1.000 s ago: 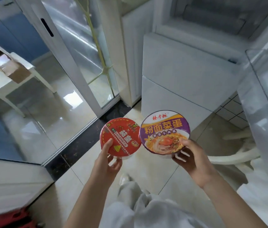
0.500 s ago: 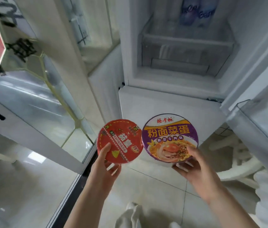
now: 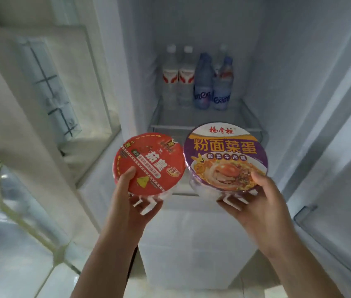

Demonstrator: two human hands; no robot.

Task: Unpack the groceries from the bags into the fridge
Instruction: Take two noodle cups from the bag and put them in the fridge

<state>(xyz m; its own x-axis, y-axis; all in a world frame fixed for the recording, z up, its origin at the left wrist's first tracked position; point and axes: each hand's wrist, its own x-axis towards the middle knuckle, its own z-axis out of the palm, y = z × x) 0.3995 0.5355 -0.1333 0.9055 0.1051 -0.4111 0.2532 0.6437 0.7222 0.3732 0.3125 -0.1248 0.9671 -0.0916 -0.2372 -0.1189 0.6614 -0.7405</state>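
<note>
1. Fridge (image 3: 191,29) fills most of the view, its white compartment standing open from the centre up to twelve o'clock, with its door (image 3: 342,168) swung out along the three o'clock side.
2. Drawer front (image 3: 191,244), white and shut, sits below the open compartment at about six o'clock, between the two forearms.
3. Glass panel (image 3: 47,87) with dark line markings stands at nine to ten o'clock, outside the fridge's wall.
4. Shelf (image 3: 191,119) of clear glass crosses the compartment just above centre and carries the bottles at its back.
5. Purple noodle bowl (image 3: 226,158), the larger of the two, is held at about four o'clock of centre, in front of the shelf edge and outside the fridge, lid tilted toward the camera.
6. Red noodle bowl (image 3: 149,163) is held just beside it at about eight o'clock of centre, the two rims touching or nearly so; I cannot tell which.
7. Right hand (image 3: 256,203) has its grip closed on the purple bowl, thumb on the lid's lower right edge and fingers curled beneath.
8. Left hand (image 3: 133,203) has its grip closed on the red bowl, thumb on the lid and fingers spread under the base.
9. Blue bottles (image 3: 211,82), two of them, stand upright at the shelf's back right.
10. Clear bottles (image 3: 177,76) with red-and-white labels stand just to their left, toward eleven o'clock.
</note>
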